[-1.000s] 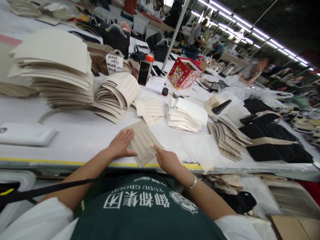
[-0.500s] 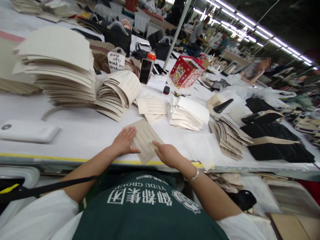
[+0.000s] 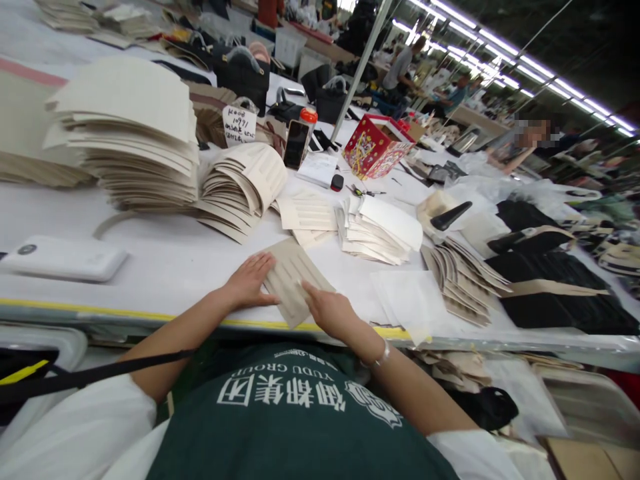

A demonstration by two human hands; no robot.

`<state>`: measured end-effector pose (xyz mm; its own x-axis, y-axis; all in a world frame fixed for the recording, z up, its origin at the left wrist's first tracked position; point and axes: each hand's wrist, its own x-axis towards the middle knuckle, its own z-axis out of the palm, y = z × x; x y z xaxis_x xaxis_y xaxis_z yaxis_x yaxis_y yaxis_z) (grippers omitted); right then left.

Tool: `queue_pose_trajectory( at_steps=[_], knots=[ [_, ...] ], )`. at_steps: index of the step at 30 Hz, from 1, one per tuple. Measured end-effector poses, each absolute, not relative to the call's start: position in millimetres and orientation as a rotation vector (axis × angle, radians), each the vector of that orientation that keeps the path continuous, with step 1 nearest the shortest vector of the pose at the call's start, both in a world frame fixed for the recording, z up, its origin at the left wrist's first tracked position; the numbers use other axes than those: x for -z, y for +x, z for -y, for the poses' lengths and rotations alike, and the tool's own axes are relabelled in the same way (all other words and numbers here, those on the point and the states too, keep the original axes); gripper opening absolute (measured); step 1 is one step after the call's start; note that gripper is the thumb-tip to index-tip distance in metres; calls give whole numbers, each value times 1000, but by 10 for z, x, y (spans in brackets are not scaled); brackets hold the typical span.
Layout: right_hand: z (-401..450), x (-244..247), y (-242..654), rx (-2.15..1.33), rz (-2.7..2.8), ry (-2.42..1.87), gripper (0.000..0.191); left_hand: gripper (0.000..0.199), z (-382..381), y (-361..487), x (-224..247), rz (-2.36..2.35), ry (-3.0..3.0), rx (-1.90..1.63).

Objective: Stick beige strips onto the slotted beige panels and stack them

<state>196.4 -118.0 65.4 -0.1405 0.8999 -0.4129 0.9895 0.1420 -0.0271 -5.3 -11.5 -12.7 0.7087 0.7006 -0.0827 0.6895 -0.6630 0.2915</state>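
A beige rectangular panel (image 3: 287,267) with several long raised strips lies slanted near the table's front edge. My left hand (image 3: 249,281) rests flat on its left side, fingers stretched out and thumb apart. On the panel's right part is my right hand (image 3: 330,312), its index finger pointing along a strip and the other fingers curled under. A small whitish bit shows at that fingertip, too small to name. Just beyond the panel lie similar pale strip-marked pieces (image 3: 307,217), and a curved stack of them (image 3: 245,177) stands to the left.
Tall beige sheets (image 3: 125,127) are piled at the left, behind a white power bank (image 3: 65,258). White sheets (image 3: 377,230), a translucent sheet (image 3: 407,300) and black panels (image 3: 555,277) lie rightward. Farther back are a phone (image 3: 297,143) and a red box (image 3: 375,147). Other people work in the background.
The head view has shifted slightly, so the table things appear a little farther right. My right fingertip has slid slightly left on the panel. My left hand stays on it.
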Motion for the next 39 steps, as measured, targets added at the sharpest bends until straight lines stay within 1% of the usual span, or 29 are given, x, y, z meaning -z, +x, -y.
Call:
queue_pose_trajectory(
  at_steps=[2,4,6,10,13,17,19,22,24,27,31,33,37,39],
  knots=[
    [850,-574,1842,395,-2185,1850,47,106,124,-52,104,-1116,2590,-65],
    [698,-535,1831,411,-2217,1793,48,109,136,-45,91,-1135,2566,-70],
    [794,-583,1976,463,-2235,1692,48,111,141,-41,96,-1143,2555,-73],
    [1254,-823,2318,614,-2205,1528,44,112,129,-31,141,-1146,2547,-65],
    [1233,-826,2130,544,-2209,1656,46,112,129,-8,162,-1159,2548,-80],
    [939,-565,1592,390,-2187,1807,52,111,155,15,161,-1178,2557,-115],
    [1015,-494,1529,372,-2153,1798,55,110,154,2,155,-1178,2558,-112],
    [1405,-576,1755,463,-2007,1739,58,103,100,-59,129,-1133,2569,-99],
    [1604,-704,1934,536,-1940,1708,54,92,36,-112,96,-1059,2583,-91],
    [1465,-806,1959,528,-2059,1750,47,81,-42,-166,38,-976,2586,-80],
    [847,-675,1713,435,-2202,1784,48,78,-44,-157,4,-997,2568,-69],
    [746,-636,1727,447,-2240,1714,47,78,-27,-138,21,-1018,2560,-58],
    [1124,-825,2137,636,-2253,1496,44,79,-26,-136,75,-1017,2558,-91],
    [1318,-953,2270,736,-2235,1459,41,78,-42,-153,82,-995,2545,-98]
  ],
)
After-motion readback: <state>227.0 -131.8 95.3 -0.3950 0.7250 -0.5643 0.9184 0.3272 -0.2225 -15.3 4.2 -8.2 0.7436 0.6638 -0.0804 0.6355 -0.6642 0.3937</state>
